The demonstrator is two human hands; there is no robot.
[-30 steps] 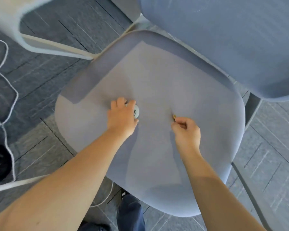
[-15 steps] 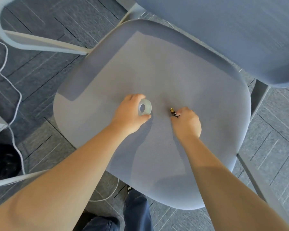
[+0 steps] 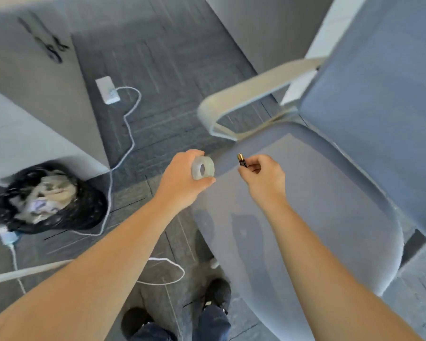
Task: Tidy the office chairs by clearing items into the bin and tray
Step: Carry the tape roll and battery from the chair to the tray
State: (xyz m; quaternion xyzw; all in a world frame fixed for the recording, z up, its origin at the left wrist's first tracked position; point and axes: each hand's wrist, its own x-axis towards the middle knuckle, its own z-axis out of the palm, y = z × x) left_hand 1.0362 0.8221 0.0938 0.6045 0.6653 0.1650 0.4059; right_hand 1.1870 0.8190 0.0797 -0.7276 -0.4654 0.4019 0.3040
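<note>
My left hand (image 3: 183,182) grips a clear roll of tape (image 3: 203,167), held in the air just left of the chair's front corner. My right hand (image 3: 264,177) pinches a small black and gold battery (image 3: 242,160) above the left part of the blue-grey chair seat (image 3: 317,205). The seat itself is bare. A bin lined with a black bag (image 3: 52,200) and filled with crumpled paper stands on the floor at the left, well away from both hands. No tray is in view.
The chair's pale armrest (image 3: 251,94) curves up behind my hands, with its backrest (image 3: 379,94) at the right. White cables (image 3: 128,134) and a power strip (image 3: 108,91) lie on the dark carpet. Grey desk panels (image 3: 35,82) stand at the left. My shoes (image 3: 216,294) are below.
Both hands have lifted off the seat with the tape and the battery and swung left. The view has turned left too, bringing the bin and cables into sight.
</note>
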